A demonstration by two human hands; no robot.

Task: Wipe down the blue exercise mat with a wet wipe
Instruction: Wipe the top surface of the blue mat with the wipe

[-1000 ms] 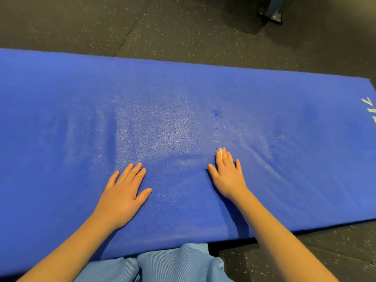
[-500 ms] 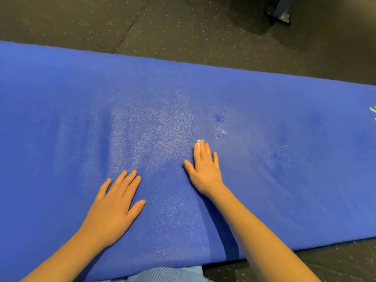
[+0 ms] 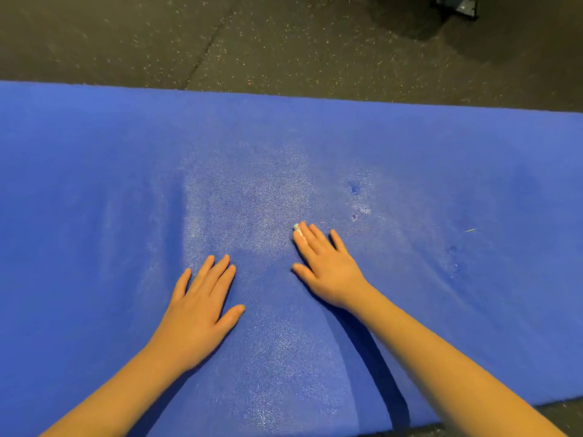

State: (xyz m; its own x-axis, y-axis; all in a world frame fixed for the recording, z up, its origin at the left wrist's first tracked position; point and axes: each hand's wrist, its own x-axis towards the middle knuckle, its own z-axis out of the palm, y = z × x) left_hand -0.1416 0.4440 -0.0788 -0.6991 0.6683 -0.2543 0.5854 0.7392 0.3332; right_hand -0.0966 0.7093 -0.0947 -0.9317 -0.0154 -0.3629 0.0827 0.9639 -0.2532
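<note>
The blue exercise mat (image 3: 94,190) stretches across the whole view, with a damp, glistening patch in its middle. My left hand (image 3: 197,307) lies flat on the mat, fingers spread and straight. My right hand (image 3: 325,266) also lies flat, pressing a small white wet wipe (image 3: 297,229) under its straight fingers; only a bit of the wipe shows beyond the fingertips. A few small dents mark the mat to the right of that hand.
Dark speckled rubber floor (image 3: 284,42) runs beyond the mat's far edge and shows at the bottom right corner. A dark metal base of some equipment (image 3: 457,6) stands at the top right.
My right hand has slid the wipe leftward across the mat, toward the damp patch. The left hand stayed flat in place. The view has shifted forward, so my lap is out of sight.
</note>
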